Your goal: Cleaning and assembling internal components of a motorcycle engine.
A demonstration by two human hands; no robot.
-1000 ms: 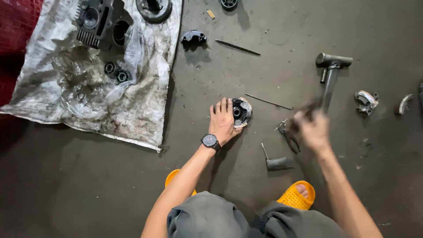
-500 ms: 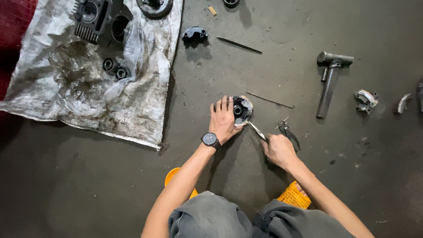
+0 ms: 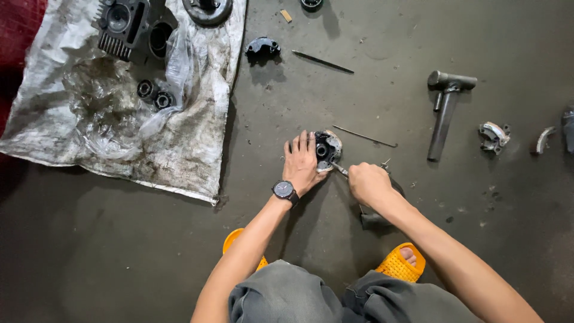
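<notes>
The right hand (image 3: 369, 182), which swung the steel hammer (image 3: 445, 113) a second ago, now pinches a thin metal tool (image 3: 340, 170) into the round dark metal part (image 3: 327, 151) on the concrete floor (image 3: 388, 36), while the left hand (image 3: 305, 162) presses it flat, fingers spread.

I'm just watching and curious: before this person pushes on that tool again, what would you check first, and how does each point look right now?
1. Left hand steadies the round metal part: ok, palm is pressed against it.
2. Right hand grips the thin tool: ok.
3. Tool tip seated in the part: cannot tell, too small.
4. Left fingers out of the tool's line: not ok, the thumb lies close to the tip.
5. Part rests flat on the floor: cannot tell.
6. Hammer lies apart, within reach: ok.
</notes>
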